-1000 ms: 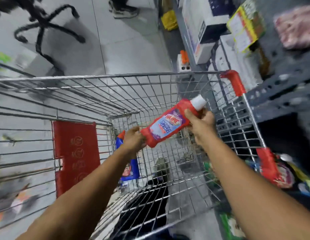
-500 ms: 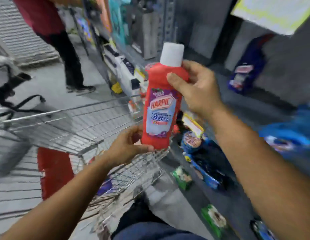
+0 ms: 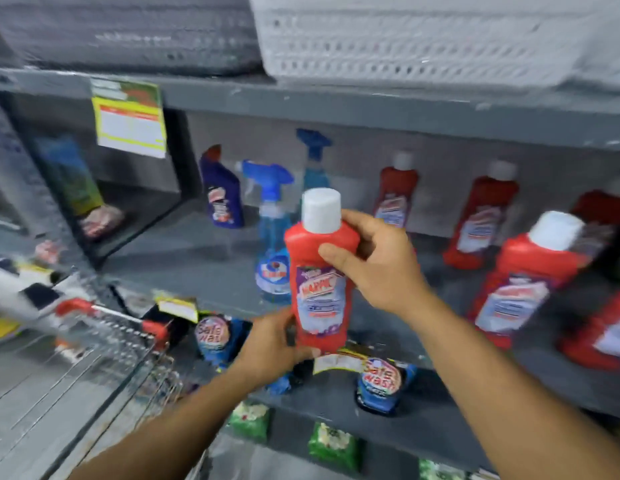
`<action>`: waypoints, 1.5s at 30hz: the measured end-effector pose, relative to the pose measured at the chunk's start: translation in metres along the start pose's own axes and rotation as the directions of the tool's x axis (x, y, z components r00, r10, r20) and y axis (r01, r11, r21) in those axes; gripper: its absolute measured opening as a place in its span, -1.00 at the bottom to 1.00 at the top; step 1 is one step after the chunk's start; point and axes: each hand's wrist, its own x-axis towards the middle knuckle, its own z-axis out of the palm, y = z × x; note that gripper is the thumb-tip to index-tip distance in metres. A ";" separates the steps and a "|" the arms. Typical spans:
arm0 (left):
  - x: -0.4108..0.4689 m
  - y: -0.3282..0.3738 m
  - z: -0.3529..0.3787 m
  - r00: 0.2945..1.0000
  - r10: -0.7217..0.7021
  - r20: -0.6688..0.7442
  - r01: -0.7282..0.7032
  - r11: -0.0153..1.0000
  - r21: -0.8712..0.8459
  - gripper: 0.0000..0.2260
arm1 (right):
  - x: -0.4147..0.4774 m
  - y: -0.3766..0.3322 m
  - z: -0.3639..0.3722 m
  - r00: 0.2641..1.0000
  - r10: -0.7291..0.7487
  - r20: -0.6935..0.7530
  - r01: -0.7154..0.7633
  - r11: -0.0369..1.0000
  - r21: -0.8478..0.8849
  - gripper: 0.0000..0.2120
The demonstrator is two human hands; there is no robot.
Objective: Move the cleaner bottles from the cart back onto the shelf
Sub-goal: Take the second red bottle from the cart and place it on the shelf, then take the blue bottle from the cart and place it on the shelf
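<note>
Grey shelf [image 3: 204, 251] behind upright red, white-capped cleaner bottle [image 3: 319, 271].

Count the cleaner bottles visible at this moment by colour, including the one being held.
held red bottle: 1
shelved red bottles: 5, the two at the right edge only partly in view
blue spray bottles: 2
dark blue bottle: 1
Total: 9
</note>
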 end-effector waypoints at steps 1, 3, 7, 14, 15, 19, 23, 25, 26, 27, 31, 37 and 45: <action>0.014 0.004 0.017 1.000 0.022 0.005 -0.022 1.000 0.021 -0.55 | -0.004 0.008 -0.018 0.998 0.028 -0.052 -0.028 1.000 -0.004 -0.54; 0.040 0.014 0.050 0.998 0.054 0.017 -0.055 0.997 0.062 -0.53 | -0.009 0.023 -0.049 0.987 0.063 -0.149 -0.071 0.996 -0.051 -0.49; 0.080 0.033 0.096 0.997 0.049 0.067 -0.058 0.988 0.142 -0.52 | -0.009 0.050 -0.091 0.967 0.096 -0.236 -0.123 0.987 -0.104 -0.48; 0.112 0.033 0.123 0.991 -0.009 0.135 -0.020 0.977 0.213 -0.48 | -0.006 0.074 -0.114 0.959 0.115 -0.261 -0.161 0.973 -0.163 -0.55; 0.112 0.034 0.123 0.988 -0.010 0.155 -0.024 0.976 0.218 -0.46 | -0.006 0.077 -0.115 0.958 0.116 -0.260 -0.166 0.970 -0.178 -0.51; 0.093 0.024 0.111 0.992 0.003 0.129 -0.031 0.977 0.212 -0.51 | -0.011 0.076 -0.120 0.962 0.114 -0.249 -0.174 0.956 -0.237 -0.45; 0.028 -0.012 0.059 0.994 0.084 -0.072 -0.061 0.959 0.278 -0.62 | -0.016 0.050 -0.102 0.810 -0.362 -0.463 0.088 0.854 -0.513 -0.55; -0.019 -0.040 0.021 0.981 0.047 -0.190 0.012 0.954 0.300 -0.65 | -0.011 0.032 -0.069 0.692 -0.590 -0.416 0.326 0.770 -0.548 -0.72; -0.044 -0.054 0.000 0.966 -0.003 -0.259 0.084 0.949 0.305 -0.66 | -0.008 0.025 -0.048 0.675 -0.635 -0.375 0.414 0.747 -0.520 -0.77; -0.069 -0.068 -0.022 0.940 -0.057 -0.337 0.168 0.935 0.311 -0.66 | -0.004 0.021 -0.025 0.690 -0.648 -0.323 0.478 0.743 -0.469 -0.81; -0.159 -0.108 -0.113 0.756 -0.265 -0.598 0.506 0.817 0.278 -0.68 | 0.003 0.015 0.081 0.831 -0.556 -0.022 0.536 0.811 -0.234 -0.86; -0.254 -0.179 -0.236 0.220 -0.516 -0.828 0.816 0.562 -0.133 -0.57 | 0.013 0.006 0.253 0.787 -0.299 0.540 0.387 0.920 -0.055 -0.81; -0.331 -0.308 -0.302 -0.128 -0.831 -0.541 0.753 0.274 -0.599 -0.75 | 0.004 0.051 0.510 0.150 0.180 0.972 0.367 0.903 -0.224 -0.59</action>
